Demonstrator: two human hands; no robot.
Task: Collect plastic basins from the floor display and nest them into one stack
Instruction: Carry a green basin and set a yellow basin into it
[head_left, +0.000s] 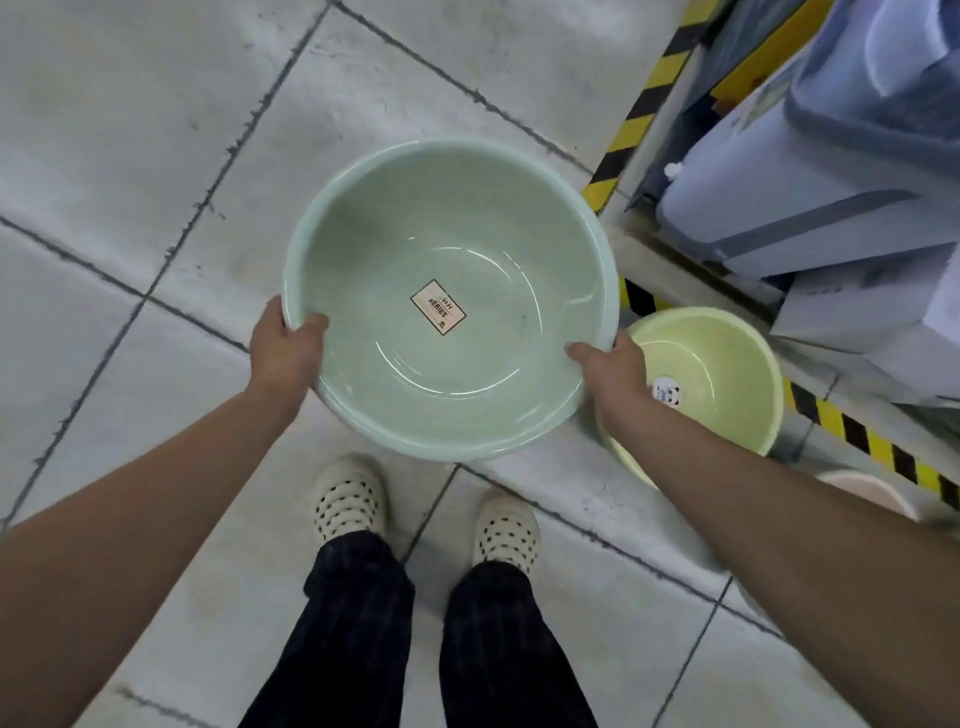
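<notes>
Floor tiles (156, 156) fill everything left of the green basin (452, 234), which hangs in the air above them, mouth up and roughly level. At the basin's left rim the left hand (283, 345) grips it, thumb hooked over the lip onto the inner wall and the other fingers hidden beneath. A rectangular label (438, 307) sits on the basin's bottom near its centre. At the basin's right rim the right hand (610, 364) holds the same way, thumb inside and fingers out of sight under the edge. Gripping opposite sides likely keeps so wide a bowl from tipping (one hand on a single edge would let it swing).

Just right of the green basin, and lower, a yellow basin (727, 364) rests on the floor with a panda sticker inside; the right wrist crosses in front of its near-left rim. It looks smaller, so I judge it would nest inside the green one rather than under it. Further right of the green basin and nearer the person, a sliver of a pink basin (878, 489) shows past the right forearm. Up and right of the green basin stands a shelf edged in yellow-and-black stripes (631, 132), loaded with blue storage bins (810, 208).
</notes>
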